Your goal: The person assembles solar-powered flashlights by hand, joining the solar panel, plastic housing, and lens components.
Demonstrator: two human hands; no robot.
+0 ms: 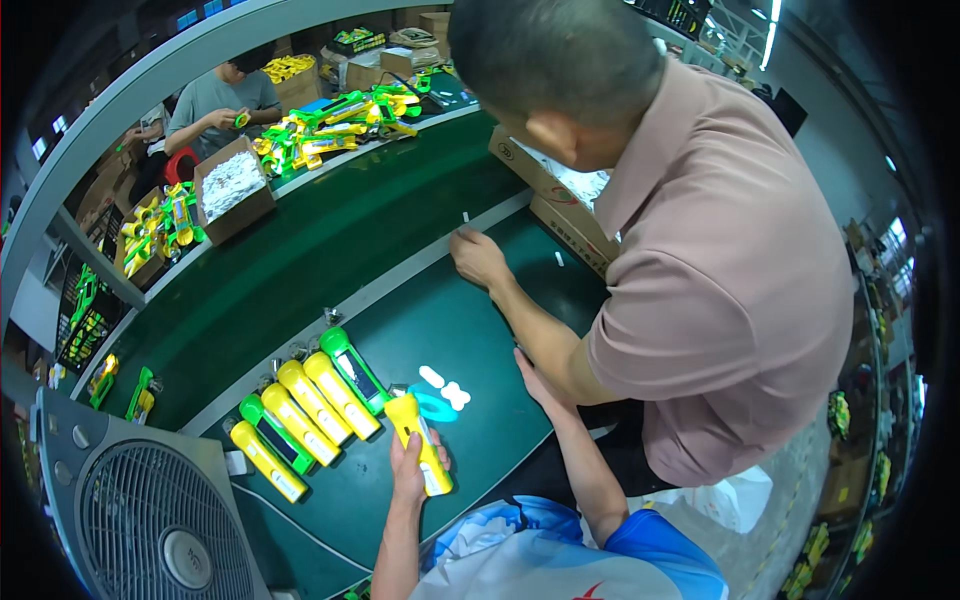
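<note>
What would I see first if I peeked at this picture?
Bright yellow and green flashlights lined up in a row on the dark green table. The left hand holds one more yellow flashlight just right of the row. A person in a pink shirt leans over the table from the right.

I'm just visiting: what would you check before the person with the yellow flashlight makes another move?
1. Left hand grips the yellow flashlight firmly: ok.
2. Right hand free: cannot tell; it sits against the co-worker's arm.
3. Row of finished flashlights lying tidy on the green table: ok.
4. Blue ring and white pieces within reach: ok.
5. Elbow room: not ok; the co-worker leans over the table.
</note>
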